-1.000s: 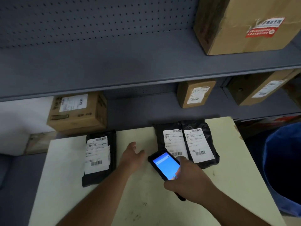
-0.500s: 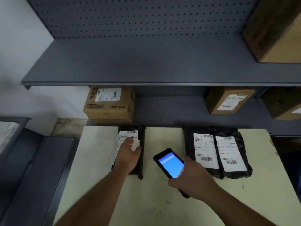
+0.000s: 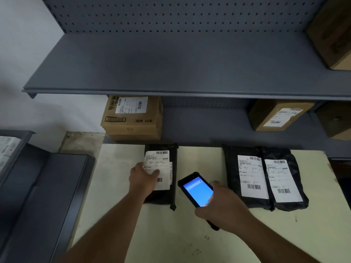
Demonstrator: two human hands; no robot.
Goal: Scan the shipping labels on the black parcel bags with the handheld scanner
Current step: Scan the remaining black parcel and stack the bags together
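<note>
Three black parcel bags with white shipping labels lie on a pale table (image 3: 123, 215). The left bag (image 3: 171, 194) lies apart from the others; my left hand (image 3: 142, 179) rests on its label (image 3: 161, 158) and covers the label's lower left. Whether the fingers grip the bag cannot be told. My right hand (image 3: 222, 209) holds the handheld scanner (image 3: 196, 188), a black device with a lit blue screen, just right of that bag. Two more bags, the middle bag (image 3: 232, 177) and the right bag (image 3: 296, 186), lie side by side and touch at the table's right.
A grey metal shelf (image 3: 171, 73) with a pegboard back stands behind the table. On the lower shelf sit a cardboard box (image 3: 133, 122) at left and another box (image 3: 279, 116) at right. A third box (image 3: 330, 31) sits top right. A grey unit (image 3: 38, 196) stands left.
My left hand moved from the bare table onto the left bag's label. The view swung left. My right hand keeps the scanner and followed toward the left bag.
</note>
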